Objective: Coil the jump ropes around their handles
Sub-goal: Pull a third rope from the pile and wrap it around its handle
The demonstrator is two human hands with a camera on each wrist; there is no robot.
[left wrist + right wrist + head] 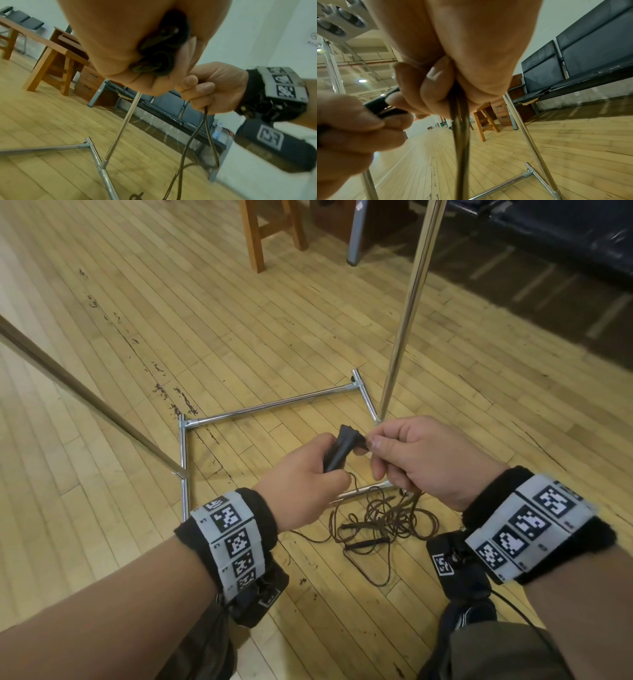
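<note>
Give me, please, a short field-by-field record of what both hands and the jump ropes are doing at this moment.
left hand: grips black handles, bundled together
right hand: pinches the cord at the handles' top; strands hang below it
rope on floor: loose brown tangle, uncoiled
metal rack base: on the wooden floor, behind the hands
coiling progress: cannot tell any wraps yet

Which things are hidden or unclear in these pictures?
- Handles: head view, the left hand covers the lower part.
- Wraps on the handles: none can be counted; left wrist view blurred.
- Rope on the floor: tangled, rope count unclear.
- Right hand: right wrist view, fingertips hidden.
</note>
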